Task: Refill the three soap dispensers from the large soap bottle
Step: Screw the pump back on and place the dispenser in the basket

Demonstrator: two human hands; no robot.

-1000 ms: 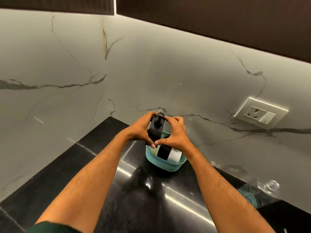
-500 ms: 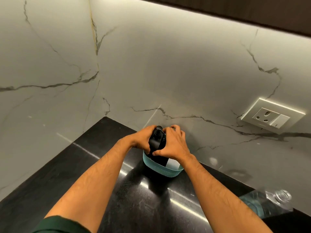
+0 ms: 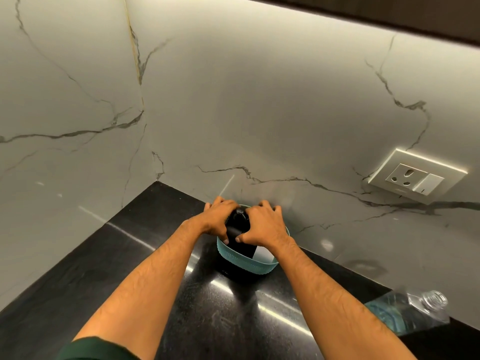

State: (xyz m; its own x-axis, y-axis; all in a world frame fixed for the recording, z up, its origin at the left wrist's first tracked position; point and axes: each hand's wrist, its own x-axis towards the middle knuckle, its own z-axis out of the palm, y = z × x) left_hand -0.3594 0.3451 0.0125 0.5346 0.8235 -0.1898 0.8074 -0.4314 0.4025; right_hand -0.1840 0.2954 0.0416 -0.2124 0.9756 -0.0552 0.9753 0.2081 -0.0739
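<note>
The black soap dispenser (image 3: 237, 236) stands upright in a teal ribbed basket (image 3: 246, 263) near the back wall of the black worktop (image 3: 181, 294). Its long axis runs vertically, with the pump head (image 3: 239, 213) at the top, showing between the two hands. A white-labelled item (image 3: 263, 254) sits in the same basket just to the right of the dispenser; what it is cannot be told.

The left hand (image 3: 220, 219) wraps the dispenser's upper body from the left, thumb down its near face. The right hand (image 3: 262, 224) closes on it from the right, thumb meeting the near face just beside the left thumb. Both grips are narrow, holding the dispenser. The far fingers reach over the basket's back rim and are partly hidden.

The dispenser lies directly between the two grips, and both hands are about equally near. Its base is down inside the basket wall, so, judging by this, any move out must go straight up along the vertical axis before it goes sideways, or the basket will likely drag with it.

The large clear bottle (image 3: 407, 311) lies tilted at the lower right edge of the view, well apart from the basket, on the right arm's side, its open mouth (image 3: 435, 298) towards the wall. A wall socket (image 3: 415, 178) sits above it.
</note>
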